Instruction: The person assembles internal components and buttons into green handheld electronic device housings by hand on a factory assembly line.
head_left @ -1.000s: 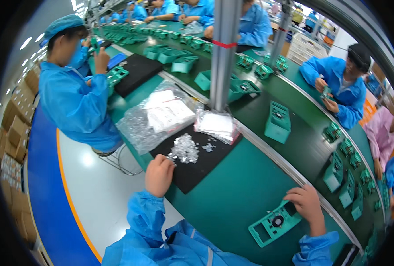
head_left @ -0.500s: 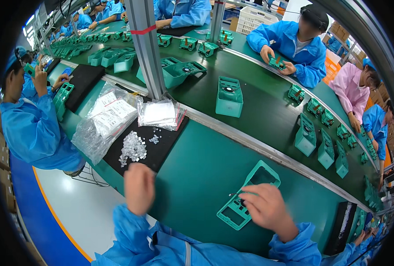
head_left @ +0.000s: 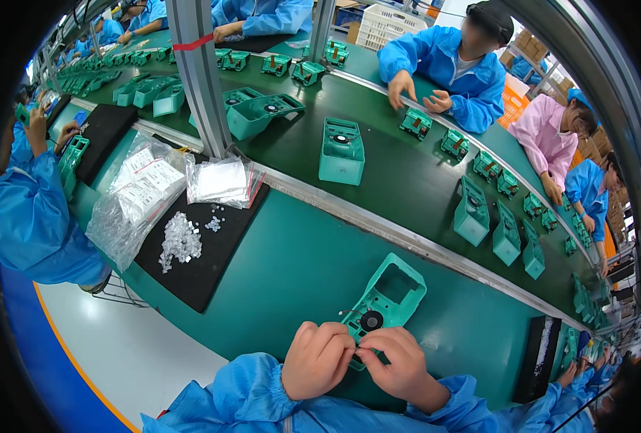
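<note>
A green plastic housing (head_left: 400, 307) lies at an angle on the bench just ahead of me, a large rectangular opening at its far end. A round black speaker (head_left: 370, 320) sits in its middle, with a thin dark wire (head_left: 351, 312) beside it. Over the near end, my left hand (head_left: 320, 361) and my right hand (head_left: 395, 362) meet fingertip to fingertip, both closed in a pinch. Whatever is between the fingers is too small and covered to make out. The hands hide most of the housing's near end.
Left, a black mat (head_left: 216, 254) bears a pile of small clear pieces (head_left: 181, 242) and plastic bags (head_left: 219, 182). A metal post (head_left: 199, 79) rises behind it. Beyond a metal rail (head_left: 378, 225), a conveyor (head_left: 400, 191) carries green housings. Co-workers sit around; a black tray (head_left: 537, 357) stands right.
My left hand has come from beside the clear pieces to the housing, meeting my right hand at its near end. Across the conveyor, a co-worker has let go of a green assembly.
</note>
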Tool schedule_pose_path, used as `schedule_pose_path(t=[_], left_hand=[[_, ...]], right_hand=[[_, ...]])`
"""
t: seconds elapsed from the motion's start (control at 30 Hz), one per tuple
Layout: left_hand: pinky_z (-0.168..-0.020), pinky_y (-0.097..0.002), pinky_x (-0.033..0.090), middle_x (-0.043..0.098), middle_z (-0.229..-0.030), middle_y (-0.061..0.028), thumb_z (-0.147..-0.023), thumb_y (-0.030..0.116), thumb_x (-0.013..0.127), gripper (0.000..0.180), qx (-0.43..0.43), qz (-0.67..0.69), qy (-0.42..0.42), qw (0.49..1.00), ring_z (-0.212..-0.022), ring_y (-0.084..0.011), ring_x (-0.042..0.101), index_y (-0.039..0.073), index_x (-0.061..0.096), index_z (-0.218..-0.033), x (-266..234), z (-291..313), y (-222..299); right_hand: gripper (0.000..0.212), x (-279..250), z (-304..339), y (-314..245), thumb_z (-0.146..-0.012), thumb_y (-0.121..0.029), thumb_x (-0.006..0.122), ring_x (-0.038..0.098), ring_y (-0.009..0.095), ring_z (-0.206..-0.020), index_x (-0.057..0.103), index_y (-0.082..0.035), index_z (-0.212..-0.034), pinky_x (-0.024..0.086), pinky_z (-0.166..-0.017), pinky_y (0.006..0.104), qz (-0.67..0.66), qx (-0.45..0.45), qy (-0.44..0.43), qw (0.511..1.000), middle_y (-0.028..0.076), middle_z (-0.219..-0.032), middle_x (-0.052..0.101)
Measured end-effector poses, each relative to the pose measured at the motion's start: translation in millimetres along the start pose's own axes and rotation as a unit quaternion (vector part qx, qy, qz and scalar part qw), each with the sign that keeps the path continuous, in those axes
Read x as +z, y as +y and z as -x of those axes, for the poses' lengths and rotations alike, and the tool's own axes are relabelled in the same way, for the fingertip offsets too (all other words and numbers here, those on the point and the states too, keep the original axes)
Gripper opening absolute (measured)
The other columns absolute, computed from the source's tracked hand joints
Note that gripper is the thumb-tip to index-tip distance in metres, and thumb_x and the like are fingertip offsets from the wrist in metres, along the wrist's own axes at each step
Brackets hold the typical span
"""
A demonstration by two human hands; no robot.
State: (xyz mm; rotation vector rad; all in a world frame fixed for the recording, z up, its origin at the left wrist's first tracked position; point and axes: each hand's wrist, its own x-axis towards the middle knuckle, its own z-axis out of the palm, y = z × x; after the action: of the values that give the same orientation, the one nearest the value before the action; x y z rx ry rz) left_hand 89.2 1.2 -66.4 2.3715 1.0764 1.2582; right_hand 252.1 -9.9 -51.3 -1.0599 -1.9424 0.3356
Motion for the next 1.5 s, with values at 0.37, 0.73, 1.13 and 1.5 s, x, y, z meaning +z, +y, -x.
schedule_pose_path(t=[0.37, 0.73, 1.13, 1.5], left_hand=[[-0.063, -0.0334, 0.037, 0.054, -0.086, -0.0073, -0.071, 0.002, 0.064, 0.017, -0.05, 0.051, 0.049, 0.996, -0.068, -0.0231, 0.048, 0.005, 0.054, -0.084, 14.6, 4.0, 1.7], [-0.07, -0.0355, 0.041, 0.057, -0.099, -0.0104, -0.069, 0.0, 0.062, 0.023, -0.029, 0.086, -0.022, 0.996, -0.081, -0.0255, 0.054, 0.002, 0.057, -0.091, 16.0, 9.1, -5.6], [-0.093, -0.0382, 0.042, 0.048, -0.132, -0.0086, -0.07, 0.01, 0.059, 0.044, 0.121, -0.001, -0.225, 0.967, -0.107, -0.0242, 0.052, 0.002, 0.058, -0.114, 30.4, 41.8, -16.9], [-0.096, -0.0393, 0.04, 0.046, -0.134, -0.0085, -0.073, 0.008, 0.056, 0.042, 0.112, 0.016, -0.221, 0.969, -0.109, -0.0242, 0.05, 0.002, 0.058, -0.114, 33.4, 43.6, -18.7]], right_hand=[[0.015, 8.0, 8.7, 3.7, -0.07, -0.002, 0.07, 0.059, 0.023, -0.07, 0.059, -0.003, -0.08, 0.047, -0.061, 0.0309, -0.064, 0.066, 0.013, 0.996, 0.007, -0.079, 0.062], [0.008, -26.0, -20.9, 25.9, -0.074, -0.012, 0.067, 0.045, 0.033, -0.109, 0.06, -0.009, -0.077, 0.033, -0.09, 0.0547, 0.145, 0.049, -0.069, 0.986, 0.005, -0.107, 0.057], [0.008, -33.1, -54.7, 52.8, -0.071, -0.008, 0.062, 0.018, 0.044, -0.133, 0.056, -0.004, -0.067, 0.018, -0.088, 0.0788, 0.36, -0.022, -0.318, 0.877, 0.015, -0.135, 0.035], [0.005, -22.6, -59.8, 59.5, -0.068, -0.004, 0.059, 0.027, 0.041, -0.129, 0.058, -0.002, -0.064, 0.025, -0.089, 0.0743, 0.382, -0.047, -0.354, 0.852, 0.012, -0.131, 0.037]])
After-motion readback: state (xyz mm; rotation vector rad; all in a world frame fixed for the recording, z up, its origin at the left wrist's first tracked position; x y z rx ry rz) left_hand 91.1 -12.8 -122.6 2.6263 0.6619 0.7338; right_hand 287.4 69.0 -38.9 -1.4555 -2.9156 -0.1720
